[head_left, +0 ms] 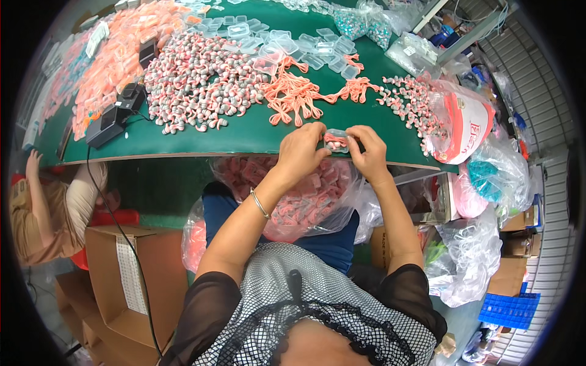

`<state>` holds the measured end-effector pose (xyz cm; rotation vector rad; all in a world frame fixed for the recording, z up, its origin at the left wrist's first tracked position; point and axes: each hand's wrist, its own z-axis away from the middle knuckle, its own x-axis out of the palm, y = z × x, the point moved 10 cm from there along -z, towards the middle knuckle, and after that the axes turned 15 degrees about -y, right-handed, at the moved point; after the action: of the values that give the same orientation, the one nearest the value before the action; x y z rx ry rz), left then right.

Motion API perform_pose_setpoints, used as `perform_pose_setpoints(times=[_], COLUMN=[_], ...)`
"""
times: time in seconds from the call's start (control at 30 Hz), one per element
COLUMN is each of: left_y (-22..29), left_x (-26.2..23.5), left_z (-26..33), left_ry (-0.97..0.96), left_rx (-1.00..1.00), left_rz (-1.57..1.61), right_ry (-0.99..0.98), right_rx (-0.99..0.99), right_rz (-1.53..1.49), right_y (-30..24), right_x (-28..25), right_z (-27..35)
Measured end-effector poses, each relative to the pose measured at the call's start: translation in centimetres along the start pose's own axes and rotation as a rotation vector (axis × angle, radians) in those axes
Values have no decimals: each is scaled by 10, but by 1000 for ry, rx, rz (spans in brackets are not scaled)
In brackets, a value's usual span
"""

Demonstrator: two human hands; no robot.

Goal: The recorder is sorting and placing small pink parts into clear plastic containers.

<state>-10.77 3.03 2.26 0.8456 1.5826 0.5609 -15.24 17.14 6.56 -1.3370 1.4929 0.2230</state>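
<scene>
Head view: both hands [332, 149] pinched together on small clear plastic case [336, 140], over green table [244, 137].

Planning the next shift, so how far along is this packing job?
Done: filled cases fill the bag on the lap. In hand: left hand and right hand hold one clear case with pink pieces inside. Left: a big earplug pile, loose cords and many empty cases on the table.

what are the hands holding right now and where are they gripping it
Both the left hand and right hand hold one small clear plastic case between them, fingertips on its opposite ends.
</scene>
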Motion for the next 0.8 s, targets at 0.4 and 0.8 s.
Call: perform_pose_setpoints(times=[0.4,0.8], left_y=[4,7], left_x=[-6,-4], left_z=[12,15], left_ry=[297,322], left_rx=[-60,-124], left_rz=[-93,-77], right_ry=[135,155], right_rx=[-60,-82], right_rz=[53,60], right_y=[-12,-11], right_x=[4,6], right_z=[21,28])
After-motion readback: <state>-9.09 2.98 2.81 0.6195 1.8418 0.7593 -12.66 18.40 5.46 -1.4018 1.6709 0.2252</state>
